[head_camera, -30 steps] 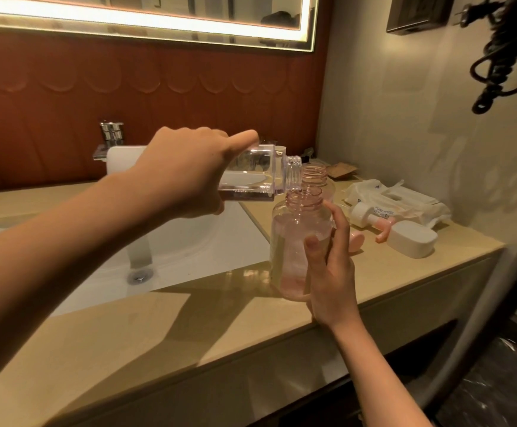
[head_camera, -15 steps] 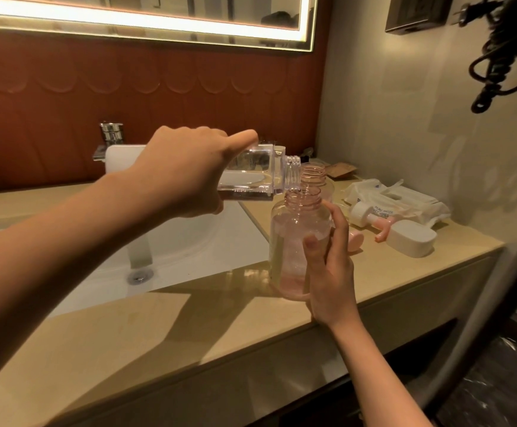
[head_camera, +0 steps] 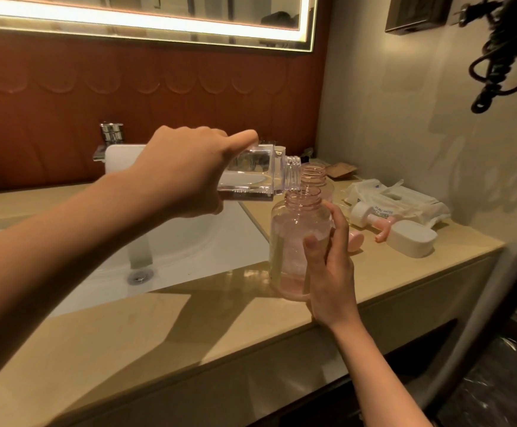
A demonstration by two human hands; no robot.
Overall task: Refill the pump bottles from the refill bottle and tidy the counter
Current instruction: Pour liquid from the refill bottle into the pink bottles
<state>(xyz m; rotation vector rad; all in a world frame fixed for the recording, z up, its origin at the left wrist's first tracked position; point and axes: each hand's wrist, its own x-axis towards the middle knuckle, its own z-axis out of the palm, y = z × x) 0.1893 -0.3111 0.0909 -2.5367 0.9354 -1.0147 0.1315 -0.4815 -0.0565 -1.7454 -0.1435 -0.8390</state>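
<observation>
My left hand (head_camera: 186, 177) grips a clear square refill bottle (head_camera: 251, 174), tipped on its side with its threaded neck over the mouth of a pink see-through bottle (head_camera: 294, 241). That pink bottle stands uncapped on the beige counter (head_camera: 158, 328), partly filled with clear liquid. My right hand (head_camera: 331, 272) holds it from the right side, thumb in front and fingers round the back. A second uncapped pink bottle (head_camera: 314, 174) stands just behind. Pink pump heads (head_camera: 383, 229) lie on the counter to the right.
A white sink basin (head_camera: 174, 251) with a drain and chrome tap (head_camera: 111, 137) lies left of the bottles. A wipes packet (head_camera: 395, 201) and a white case (head_camera: 411, 238) sit at the right by the wall. A black cord (head_camera: 497, 57) hangs at upper right.
Almost nothing differs: both hands keep their grips and the refill bottle stays tipped over the pink bottle's mouth.
</observation>
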